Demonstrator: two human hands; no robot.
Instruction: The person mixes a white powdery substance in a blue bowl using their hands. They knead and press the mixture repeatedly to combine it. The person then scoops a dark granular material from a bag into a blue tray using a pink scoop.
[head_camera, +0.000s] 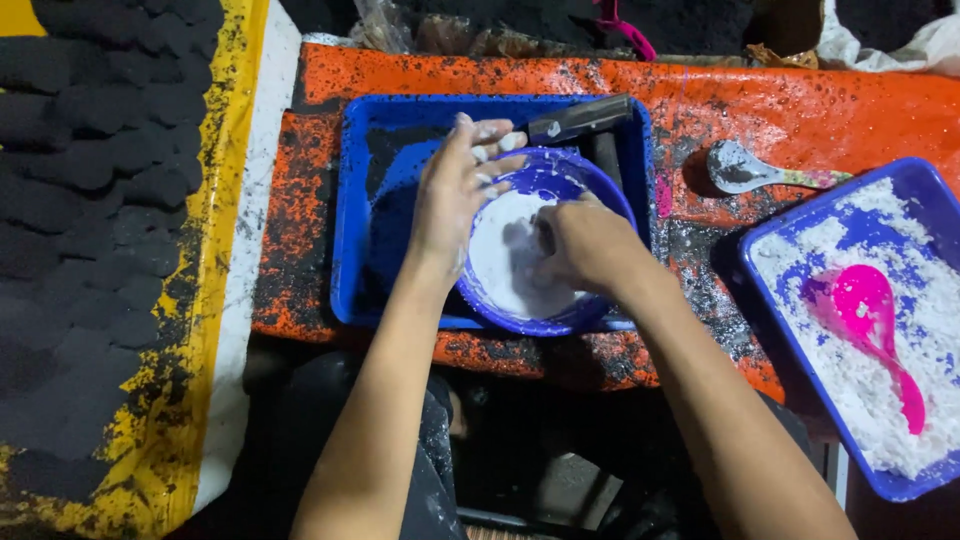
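Note:
A blue round bowl (590, 190) with white powder or paste inside stands in a blue rectangular tray (395, 130). My left hand (455, 190), dusted white, grips the bowl's left rim with its fingers over the edge. Inside the bowl my right hand (585, 245) presses down into the white stuff, fingers curled and mostly hidden. A dark bar-shaped tool (580, 120) lies across the tray's far edge just behind the bowl.
To the right sits a second blue tray (770, 235) of white powder with a pink spoon (875, 320) in it. A powder-coated spoon (745, 172) lies on the orange, black-speckled sheet (800, 100). Rows of dark lumps (90, 170) cover the left.

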